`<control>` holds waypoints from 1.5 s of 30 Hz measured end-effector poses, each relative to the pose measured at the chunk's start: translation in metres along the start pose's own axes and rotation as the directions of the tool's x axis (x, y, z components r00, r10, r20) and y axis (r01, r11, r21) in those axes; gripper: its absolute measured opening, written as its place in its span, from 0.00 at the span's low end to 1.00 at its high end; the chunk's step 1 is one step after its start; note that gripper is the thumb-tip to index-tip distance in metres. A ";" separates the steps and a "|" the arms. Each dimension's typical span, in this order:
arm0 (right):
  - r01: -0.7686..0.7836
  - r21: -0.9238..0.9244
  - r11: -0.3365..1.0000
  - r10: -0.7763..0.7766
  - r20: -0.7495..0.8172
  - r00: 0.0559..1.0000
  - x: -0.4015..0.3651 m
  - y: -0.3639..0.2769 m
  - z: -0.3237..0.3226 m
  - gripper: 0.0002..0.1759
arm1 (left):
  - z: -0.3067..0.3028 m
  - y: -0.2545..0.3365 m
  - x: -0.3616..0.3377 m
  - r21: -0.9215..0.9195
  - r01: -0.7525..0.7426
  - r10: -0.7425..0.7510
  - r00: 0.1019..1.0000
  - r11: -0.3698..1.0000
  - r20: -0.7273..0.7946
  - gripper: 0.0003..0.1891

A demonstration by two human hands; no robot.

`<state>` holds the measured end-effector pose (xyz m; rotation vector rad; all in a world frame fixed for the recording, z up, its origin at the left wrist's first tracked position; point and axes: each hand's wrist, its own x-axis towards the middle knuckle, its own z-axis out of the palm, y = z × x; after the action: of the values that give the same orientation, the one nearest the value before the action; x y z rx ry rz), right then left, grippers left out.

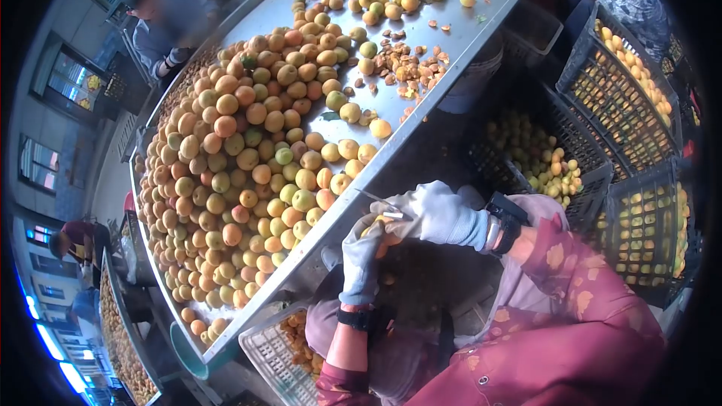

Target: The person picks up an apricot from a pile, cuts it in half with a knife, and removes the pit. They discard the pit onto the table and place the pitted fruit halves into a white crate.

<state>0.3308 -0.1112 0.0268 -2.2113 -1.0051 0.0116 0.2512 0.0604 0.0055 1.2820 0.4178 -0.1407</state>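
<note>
Both hands wear pale gloves and meet just off the near edge of a metal table [350,199]. My right hand [440,213] is closed on a small knife [382,201], whose thin blade points toward the table. My left hand [363,249] is closed round an orange-yellow apricot [387,239], mostly hidden by the fingers. A large heap of apricots [248,158] covers the near part of the table. Brown pits [406,68] lie scattered farther along it. Below my left hand, a white crate [274,353] holds orange fruit pieces [297,338].
Black crates [602,116] full of apricots stand at the right. A co-worker [169,26] sits across the table, another [632,0] at the upper right. A teal basin [188,349] sits under the table's near corner. A second table [120,338] is at the far left.
</note>
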 end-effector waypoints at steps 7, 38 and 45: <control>-0.400 0.794 0.457 0.417 0.206 0.885 0.017 0.010 -0.019 0.11 | 0.006 0.018 -0.015 0.056 -0.082 0.075 0.990 0.995 0.118 0.17; -0.278 0.882 0.381 0.565 0.016 0.825 0.032 0.063 -0.068 0.22 | -0.123 0.064 -0.102 0.943 0.063 0.614 0.744 0.328 -0.263 0.11; -0.306 0.890 0.339 0.576 0.061 0.815 0.027 0.042 -0.075 0.20 | -0.016 0.110 0.025 0.918 -0.339 0.629 0.765 0.205 0.141 0.09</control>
<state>0.3984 -0.1567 0.0648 -1.3453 -0.0682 0.3943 0.3073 0.1102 0.0916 2.5583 0.0765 0.4589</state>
